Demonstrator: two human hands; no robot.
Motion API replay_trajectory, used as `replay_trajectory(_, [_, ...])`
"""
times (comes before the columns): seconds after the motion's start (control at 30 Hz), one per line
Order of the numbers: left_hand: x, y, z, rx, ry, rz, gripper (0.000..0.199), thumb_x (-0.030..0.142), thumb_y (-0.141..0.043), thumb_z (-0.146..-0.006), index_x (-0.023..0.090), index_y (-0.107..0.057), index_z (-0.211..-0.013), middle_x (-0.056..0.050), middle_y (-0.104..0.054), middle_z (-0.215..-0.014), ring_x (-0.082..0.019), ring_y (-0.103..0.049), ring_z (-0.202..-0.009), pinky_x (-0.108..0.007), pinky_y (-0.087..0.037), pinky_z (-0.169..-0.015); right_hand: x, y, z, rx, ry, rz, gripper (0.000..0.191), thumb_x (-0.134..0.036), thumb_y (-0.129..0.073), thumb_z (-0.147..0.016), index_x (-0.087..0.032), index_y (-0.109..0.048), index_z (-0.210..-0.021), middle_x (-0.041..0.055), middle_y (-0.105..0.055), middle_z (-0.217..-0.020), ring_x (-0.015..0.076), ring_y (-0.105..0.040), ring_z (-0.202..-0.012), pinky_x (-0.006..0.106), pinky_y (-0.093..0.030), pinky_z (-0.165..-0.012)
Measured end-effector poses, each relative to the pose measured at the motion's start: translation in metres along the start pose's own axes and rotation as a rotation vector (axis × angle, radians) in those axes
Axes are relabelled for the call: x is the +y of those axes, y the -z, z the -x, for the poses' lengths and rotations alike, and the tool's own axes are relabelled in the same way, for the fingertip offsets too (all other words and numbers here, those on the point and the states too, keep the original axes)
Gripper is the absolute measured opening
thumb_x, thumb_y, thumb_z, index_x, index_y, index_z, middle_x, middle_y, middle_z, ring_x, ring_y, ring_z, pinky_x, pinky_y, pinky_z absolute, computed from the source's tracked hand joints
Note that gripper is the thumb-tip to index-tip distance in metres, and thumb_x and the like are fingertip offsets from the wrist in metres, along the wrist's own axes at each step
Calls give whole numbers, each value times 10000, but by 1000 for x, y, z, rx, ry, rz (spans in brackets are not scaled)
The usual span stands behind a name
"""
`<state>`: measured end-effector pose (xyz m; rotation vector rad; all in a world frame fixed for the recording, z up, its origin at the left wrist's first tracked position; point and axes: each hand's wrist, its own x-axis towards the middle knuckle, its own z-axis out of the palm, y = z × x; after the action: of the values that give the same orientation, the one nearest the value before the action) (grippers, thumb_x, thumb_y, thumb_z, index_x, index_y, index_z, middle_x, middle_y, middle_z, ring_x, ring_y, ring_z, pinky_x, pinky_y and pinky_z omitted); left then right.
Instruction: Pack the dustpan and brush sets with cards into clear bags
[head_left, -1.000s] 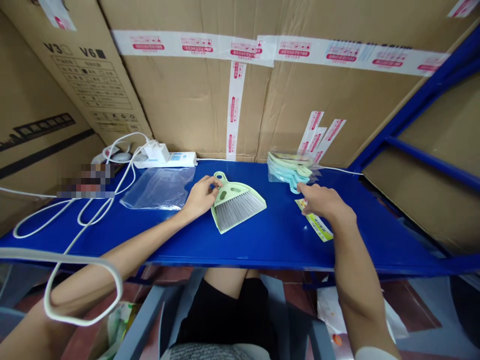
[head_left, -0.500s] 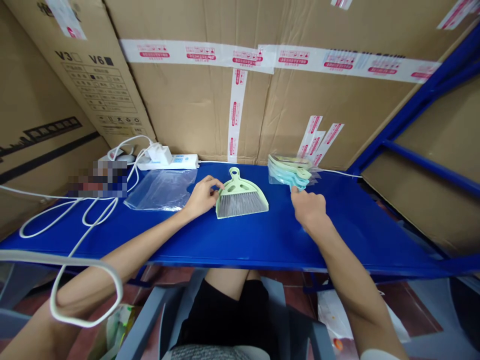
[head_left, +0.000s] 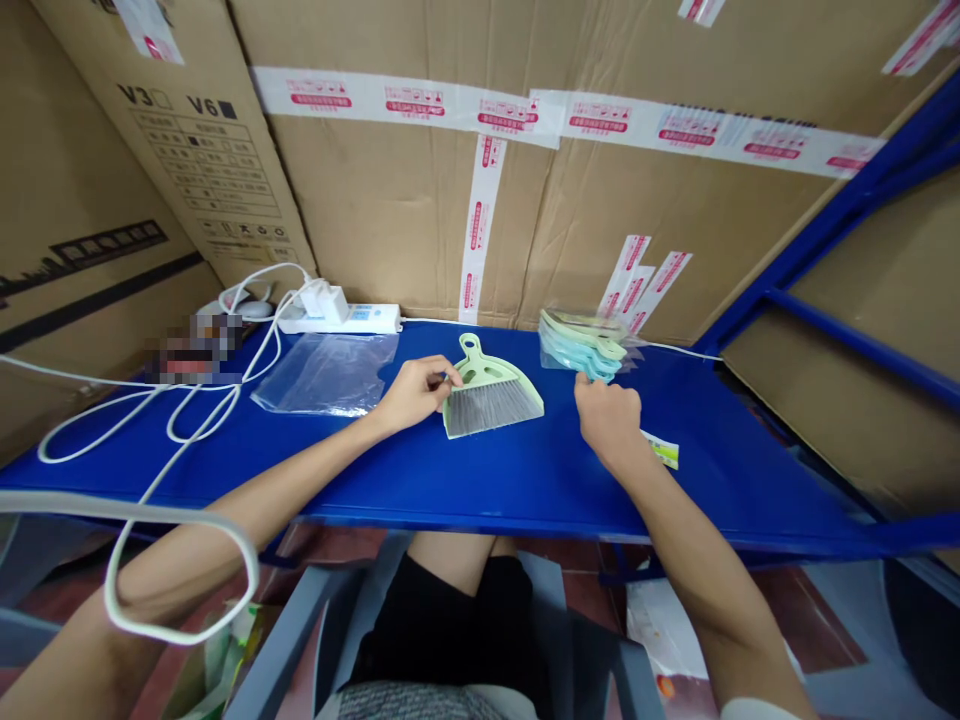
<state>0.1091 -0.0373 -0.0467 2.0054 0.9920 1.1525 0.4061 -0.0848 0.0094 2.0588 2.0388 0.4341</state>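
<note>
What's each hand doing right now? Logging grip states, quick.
Left hand: pinching the dustpan set at its edge.
Right hand: closed on a paper label.

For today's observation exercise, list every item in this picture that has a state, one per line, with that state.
Left hand: fingers pinching the brush set's edge.
Right hand: closed on a label card.
Mini dustpan and brush set: flat on the blue shelf, brush nested inside.
Stack of bagged sets: piled at the back.
Plastic bag: flat.
Power strip: charger plugged in.
</note>
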Motion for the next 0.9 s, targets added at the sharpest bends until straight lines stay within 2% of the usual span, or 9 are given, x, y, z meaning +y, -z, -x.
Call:
replay_trajectory(0.1, [0, 1, 0, 29, -78, -154, 252, 45, -539, -833, 172, -753, -870, -33, -724, -903, -123, -650, -618, -253, -527, -591, 1, 2, 1, -86, 13, 21, 439, 15, -430, -970, -40, -639, -1353, 272, -769, -1135, 343, -788, -1089, 364, -505, -804])
replay_trajectory(0.2, [-3, 3, -1, 39, -160, -350, 366, -36, -510, -783, 201, -767, -892, -37, -758, -945, -194, -713, -856, -317, -579, -784, 0, 2, 0, -108, 69, 44, 434, 13, -419, -976, -51, -652, -1337, 269, -765, -1153, 347, -787, -1094, 369, -522, -811])
replay_trajectory(0.3, [-9, 4, -2, -46, -202, -442, 481, -92, -472, -717, 220, -763, -941, -45, -782, -1165, -242, -714, -1139, -401, -580, -996, -6, 1, -3, -78, 161, 47, 436, -13, -460, -971, -65, -638, -1365, 257, -768, -1137, 354, -784, -1089, 364, -526, -803])
replay_trajectory(0.4, [-13, 7, -2, -120, -204, -481, 497, -81, -467, -768, 227, -757, -1030, -50, -734, -1385, -263, -680, -1306, -452, -555, -1100, -14, 1, -6, -48, 261, 2, 403, -122, -505, -997, -109, -652, -1372, 231, -779, -1101, 362, -782, -1061, 369, -521, -807])
replay_trajectory(0.57, [-2, 18, -2, -163, -272, -543, 404, 37, -489, -928, 234, -747, -1169, -66, -711, -1438, -261, -714, -1273, -423, -578, -1065, -14, 8, -12, -22, 331, -193, 360, -325, -460, -1065, -186, -769, -1187, 148, -811, -1076, 318, -758, -1061, 360, -504, -850])
replay_trajectory(0.67, [8, 22, 0, -192, -324, -504, 349, 81, -499, -956, 222, -755, -1146, -76, -757, -1331, -236, -758, -1148, -372, -588, -1001, -1, 10, -17, 58, 219, -274, 361, -306, -464, -1062, -247, -719, -1311, 89, -814, -1142, 303, -743, -1108, 364, -504, -863])
replay_trajectory(0.73, [12, 21, 1, -172, -336, -463, 357, 74, -486, -946, 219, -759, -1125, -79, -776, -1246, -224, -761, -1104, -355, -585, -984, 8, 7, -19, 65, 122, -244, 375, -323, -476, -1069, -233, -673, -1375, 114, -792, -1213, 324, -731, -1146, 392, -511, -883])
replay_trajectory(0.8, [12, 17, 3, -169, -358, -451, 357, 83, -498, -942, 222, -760, -1141, -86, -762, -1278, -240, -729, -1193, -383, -561, -1047, 16, 2, -22, -18, 113, -202, 431, -411, -541, -1059, -198, -632, -1422, 160, -746, -1301, 358, -702, -1212, 424, -518, -918])
replay_trajectory(0.9, [7, 12, 2, -239, -391, -508, 325, 151, -539, -974, 237, -752, -1203, -95, -686, -1462, -284, -644, -1360, -463, -498, -1141, 21, -6, -25, -164, 207, -217, 584, -534, -625, -1017, -160, -593, -1466, 203, -646, -1426, 374, -645, -1303, 445, -522, -969])
